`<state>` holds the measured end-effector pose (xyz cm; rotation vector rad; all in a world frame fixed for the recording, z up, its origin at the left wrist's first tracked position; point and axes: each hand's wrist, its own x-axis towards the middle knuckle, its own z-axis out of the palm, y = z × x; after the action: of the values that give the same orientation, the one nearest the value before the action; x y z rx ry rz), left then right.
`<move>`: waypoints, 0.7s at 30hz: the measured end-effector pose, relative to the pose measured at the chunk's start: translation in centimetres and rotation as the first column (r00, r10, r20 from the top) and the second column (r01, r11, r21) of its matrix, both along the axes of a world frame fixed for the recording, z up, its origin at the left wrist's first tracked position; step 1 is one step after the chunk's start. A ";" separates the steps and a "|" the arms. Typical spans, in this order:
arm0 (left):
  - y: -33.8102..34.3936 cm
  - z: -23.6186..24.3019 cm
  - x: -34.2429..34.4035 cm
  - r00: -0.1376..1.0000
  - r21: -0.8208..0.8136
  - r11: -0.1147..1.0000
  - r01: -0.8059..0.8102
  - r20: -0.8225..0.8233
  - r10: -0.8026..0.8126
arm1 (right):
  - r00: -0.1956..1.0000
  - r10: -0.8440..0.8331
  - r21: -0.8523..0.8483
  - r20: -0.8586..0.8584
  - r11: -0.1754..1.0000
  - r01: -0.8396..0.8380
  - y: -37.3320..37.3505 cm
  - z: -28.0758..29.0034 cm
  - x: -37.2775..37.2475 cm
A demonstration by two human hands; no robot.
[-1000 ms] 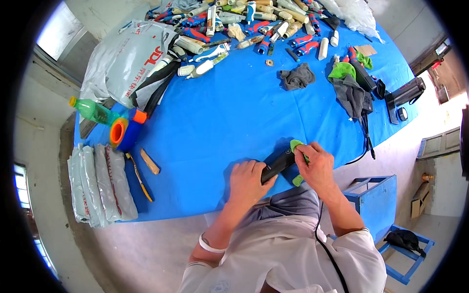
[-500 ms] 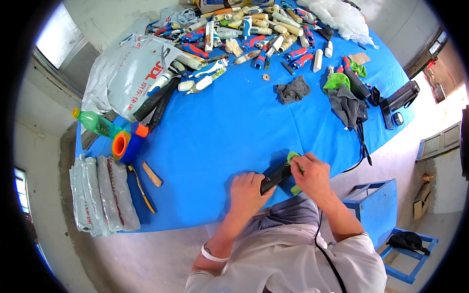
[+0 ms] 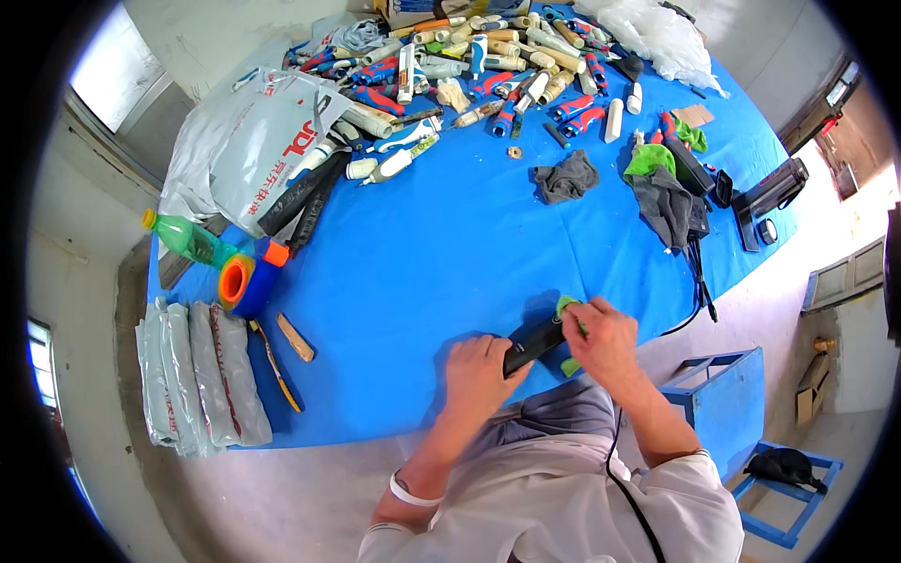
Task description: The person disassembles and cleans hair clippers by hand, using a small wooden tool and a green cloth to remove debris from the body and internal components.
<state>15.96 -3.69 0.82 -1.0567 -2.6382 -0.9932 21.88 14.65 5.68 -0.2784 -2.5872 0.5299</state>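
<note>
Near the front edge of the blue-covered table, my left hand (image 3: 477,377) is wrapped round the lower end of a black handheld device (image 3: 533,345), long and rounded like a hair clipper. It is held tilted, its upper end pointing up and right. My right hand (image 3: 603,343) pinches a small green cloth (image 3: 570,367) against that upper end. Bits of the cloth stick out above and below the device. My right fingers and the cloth hide the tip of the device.
A pile of handheld device bodies (image 3: 479,56) covers the far side. Grey plastic bags (image 3: 272,141), a green bottle (image 3: 188,236), a blue-orange tape dispenser (image 3: 246,281), wrapped packets (image 3: 202,375) and a toothbrush (image 3: 275,368) lie left. Right are grey cloths (image 3: 567,176) and a black stand (image 3: 771,192).
My grips stay the same, with the cloth still pressed on the black device. The hands have barely shifted; the whole view has moved slightly.
</note>
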 end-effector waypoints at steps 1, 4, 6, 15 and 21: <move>-0.1 0.0 -0.1 1.000 0.004 1.000 -0.003 -0.003 0.003 | 0.999 -0.053 -0.005 0.004 0.999 0.053 0.4 0.2 0.0; 0.1 0.1 -0.1 1.000 0.019 1.000 -0.002 -0.012 0.002 | 0.999 -0.051 -0.001 0.006 0.999 0.051 0.2 0.1 0.5; -0.1 0.1 -0.1 1.000 0.011 1.000 -0.005 -0.015 0.005 | 0.997 -0.072 -0.039 0.010 0.997 0.072 0.0 0.0 0.7; 0.0 0.1 0.0 1.000 0.021 1.000 -0.013 -0.010 0.013 | 0.988 -0.155 -0.085 0.012 0.984 0.155 -0.1 -0.4 1.4; -0.2 -0.1 -0.1 1.000 0.029 1.000 0.000 -0.017 0.000 | 0.994 0.095 -0.084 -0.049 0.992 -0.098 -1.1 -0.6 -0.4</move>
<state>15.84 -3.88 0.76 -1.0539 -2.6025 -1.0150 21.46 13.52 5.12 -0.1685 -2.5479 0.6759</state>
